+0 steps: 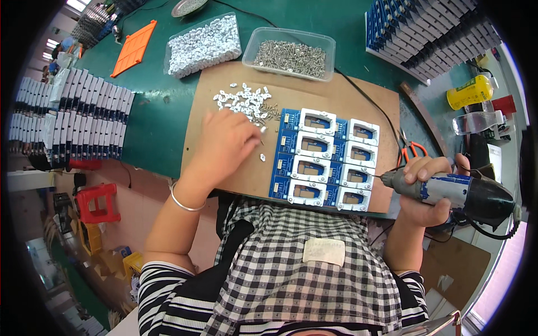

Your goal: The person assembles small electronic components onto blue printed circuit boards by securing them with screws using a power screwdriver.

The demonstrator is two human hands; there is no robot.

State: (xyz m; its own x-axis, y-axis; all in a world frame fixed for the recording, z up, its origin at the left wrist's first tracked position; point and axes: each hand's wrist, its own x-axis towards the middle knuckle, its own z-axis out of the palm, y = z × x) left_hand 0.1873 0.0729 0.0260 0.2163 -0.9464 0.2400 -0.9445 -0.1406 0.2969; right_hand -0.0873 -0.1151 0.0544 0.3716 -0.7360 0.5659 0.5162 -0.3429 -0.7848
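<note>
My left hand (228,144) is bent over the board with its fingers drawn together. At its fingertips shows a small white plastic piece (263,129), perhaps with a screw in it. Just beyond the hand lie a loose heap of such white pieces (242,99) and several screws (271,111). One single white piece (263,158) rests nearer to me. My right hand (428,187) grips an electric screwdriver (448,191), its bit pointing left at a panel of blue circuit boards (284,151) with white oval frames (314,144). The bit's tip reaches the right column of frames; contact cannot be made out.
A brown board (224,78) lies under the work. Behind it stand a tub of white pieces (204,46) and a tub of screws (288,59). Stacked boards rise at left (84,120) and right (417,36). Orange-handled pliers (413,149) and a black cable (370,101) lie at right.
</note>
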